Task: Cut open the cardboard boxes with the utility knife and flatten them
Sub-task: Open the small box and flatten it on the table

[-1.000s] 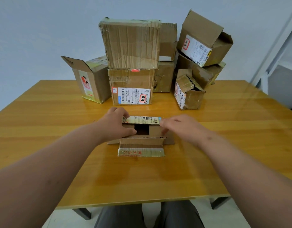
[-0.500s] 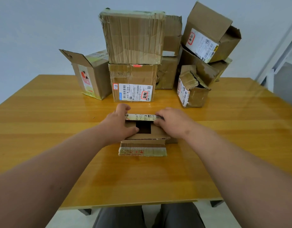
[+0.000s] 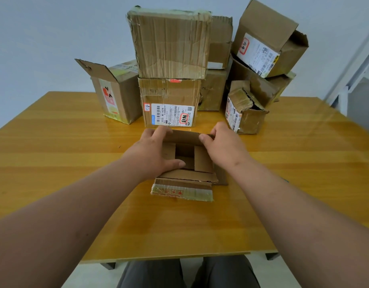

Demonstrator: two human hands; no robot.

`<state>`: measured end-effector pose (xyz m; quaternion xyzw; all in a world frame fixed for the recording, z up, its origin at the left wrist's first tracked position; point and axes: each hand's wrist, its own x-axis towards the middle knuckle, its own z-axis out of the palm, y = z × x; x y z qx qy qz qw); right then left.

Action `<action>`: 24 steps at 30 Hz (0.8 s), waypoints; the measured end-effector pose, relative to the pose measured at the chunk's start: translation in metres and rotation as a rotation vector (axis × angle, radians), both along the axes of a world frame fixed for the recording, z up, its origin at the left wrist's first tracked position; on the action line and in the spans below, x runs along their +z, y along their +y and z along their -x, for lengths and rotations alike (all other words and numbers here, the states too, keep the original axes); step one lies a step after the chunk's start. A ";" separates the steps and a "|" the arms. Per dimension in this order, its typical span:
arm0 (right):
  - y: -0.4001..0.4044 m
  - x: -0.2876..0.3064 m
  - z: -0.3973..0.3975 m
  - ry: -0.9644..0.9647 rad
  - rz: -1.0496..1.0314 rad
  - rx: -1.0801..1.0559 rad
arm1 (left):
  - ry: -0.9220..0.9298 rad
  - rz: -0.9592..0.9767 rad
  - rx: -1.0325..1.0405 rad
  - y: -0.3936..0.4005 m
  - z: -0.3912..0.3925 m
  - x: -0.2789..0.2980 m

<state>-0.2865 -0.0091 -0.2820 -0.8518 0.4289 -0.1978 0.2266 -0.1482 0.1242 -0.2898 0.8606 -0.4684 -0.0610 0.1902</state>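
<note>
A small opened cardboard box [image 3: 186, 179] lies on the wooden table [image 3: 54, 163] right in front of me, its near flap with taped edge folded out toward me. My left hand [image 3: 156, 152] grips the box's left side, fingers over the far flap and thumb lying inside by the opening. My right hand [image 3: 221, 145] pinches the right end of the far flap, which stands raised. The dark inside of the box shows between my hands. No utility knife is visible.
Several cardboard boxes are piled at the table's far side: a labelled box [image 3: 170, 102] with a larger one [image 3: 169, 43] on top, an open box [image 3: 115, 91] to the left, and crushed and tilted boxes [image 3: 245, 110] to the right. My legs show under the near edge.
Both hands have lifted the far flap from lying flat to standing up, so its labelled face turned away. The view has moved closer to the boxes.
</note>
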 end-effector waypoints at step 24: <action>0.014 0.029 0.026 -0.252 -0.459 0.057 | 0.285 0.421 0.066 0.011 -0.009 0.030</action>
